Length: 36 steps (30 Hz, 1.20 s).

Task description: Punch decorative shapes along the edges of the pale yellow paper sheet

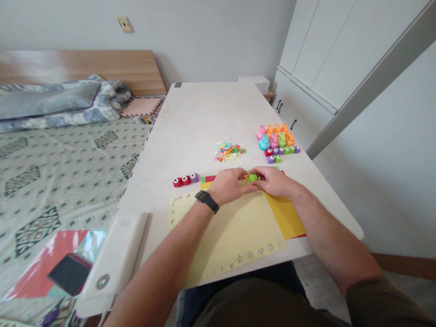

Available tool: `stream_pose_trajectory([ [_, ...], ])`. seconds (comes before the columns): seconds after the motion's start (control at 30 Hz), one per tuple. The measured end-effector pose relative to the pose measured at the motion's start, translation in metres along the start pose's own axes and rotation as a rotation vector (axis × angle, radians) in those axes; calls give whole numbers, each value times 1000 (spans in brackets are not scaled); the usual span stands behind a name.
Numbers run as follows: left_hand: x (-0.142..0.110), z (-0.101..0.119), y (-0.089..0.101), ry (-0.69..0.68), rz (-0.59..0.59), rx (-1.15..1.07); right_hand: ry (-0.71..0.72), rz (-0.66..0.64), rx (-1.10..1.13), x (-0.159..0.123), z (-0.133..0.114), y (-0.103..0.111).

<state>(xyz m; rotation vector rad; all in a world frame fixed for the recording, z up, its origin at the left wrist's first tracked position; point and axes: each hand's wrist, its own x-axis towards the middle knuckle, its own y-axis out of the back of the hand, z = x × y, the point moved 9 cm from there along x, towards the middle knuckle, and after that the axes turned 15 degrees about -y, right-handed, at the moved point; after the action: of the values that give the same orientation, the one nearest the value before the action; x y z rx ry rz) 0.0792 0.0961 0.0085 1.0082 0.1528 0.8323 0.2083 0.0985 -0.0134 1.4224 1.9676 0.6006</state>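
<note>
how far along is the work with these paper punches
Done: a pale yellow sheet shows punched shapes along its edges, and colourful paper cutouts lie in a pile. In hand: a green craft punch sits between the left hand and right hand. Left: three punches and a colourful punch group stand aside.

Soft, even light fills the scene — only faint shadows lie under the fingers, while the wide lens bows the white cabinet far beyond them.
</note>
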Motion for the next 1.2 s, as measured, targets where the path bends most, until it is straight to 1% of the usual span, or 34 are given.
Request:
stream_pose_trajectory([
  [0.2,14,2,-7,-20,-65,21,21,-1,18,-1,-2,-2],
  [0.4,16,-2,-11,-6,-103,26,19,-6,7,-1,-3,-4],
  [0.87,15,3,-10,-22,-129,43,1,24,-33,-4,-9,-4],
  [1.07,14,-3,-11,-11,-112,1,-1,40,-30,-3,-8,-6],
  [1.2,10,-8,-11,2,-83,-73,14,37,-41,-2,-8,-7],
])
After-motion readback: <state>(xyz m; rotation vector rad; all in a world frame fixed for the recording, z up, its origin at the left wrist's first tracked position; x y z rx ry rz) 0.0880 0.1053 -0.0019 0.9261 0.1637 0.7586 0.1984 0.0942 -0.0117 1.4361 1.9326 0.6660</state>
